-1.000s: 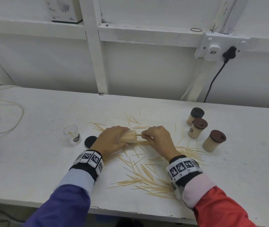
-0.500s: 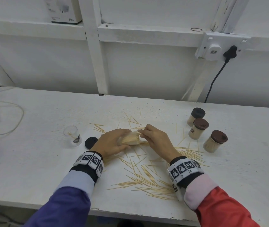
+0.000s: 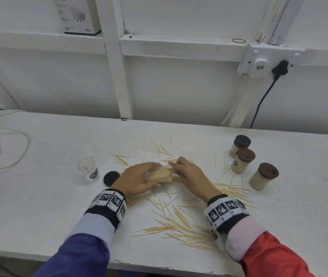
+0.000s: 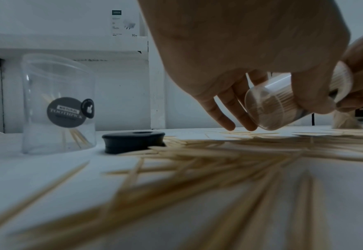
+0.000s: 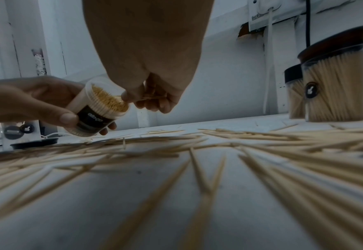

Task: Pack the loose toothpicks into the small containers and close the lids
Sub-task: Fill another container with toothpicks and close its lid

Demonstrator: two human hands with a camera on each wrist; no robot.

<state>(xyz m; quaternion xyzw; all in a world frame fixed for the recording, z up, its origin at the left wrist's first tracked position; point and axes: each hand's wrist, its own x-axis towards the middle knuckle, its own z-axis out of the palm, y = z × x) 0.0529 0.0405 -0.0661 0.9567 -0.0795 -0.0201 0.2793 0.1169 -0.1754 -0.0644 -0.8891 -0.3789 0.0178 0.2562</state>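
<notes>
The left hand (image 3: 137, 179) wraps its fingers and thumb round a small clear container (image 5: 99, 108), holding it tilted on its side just above the table (image 3: 39, 216) with the open mouth facing right. That tilt looks chosen so that toothpicks can slide in lengthwise instead of being dropped from above. The container is already packed nearly full; the wrist view shows a dense face of tips at its mouth.

The right hand (image 3: 189, 174) sits just right of that mouth, its thumb and forefinger pinching a toothpick or two (image 5: 152, 98) and feeding them toward the opening; the other fingers are curled under. How many it holds cannot be told.

Many loose toothpicks (image 3: 179, 222) lie scattered on the table beneath and near both wrists, spreading rightward toward three filled, lidded containers (image 3: 263, 176) standing at the far right. To the left of the left hand a black lid (image 3: 111, 177) lies flat, probably belonging to the held container, and just beyond it stands an almost empty open container (image 3: 89, 169) with only a few picks inside, likely next to be filled.
</notes>
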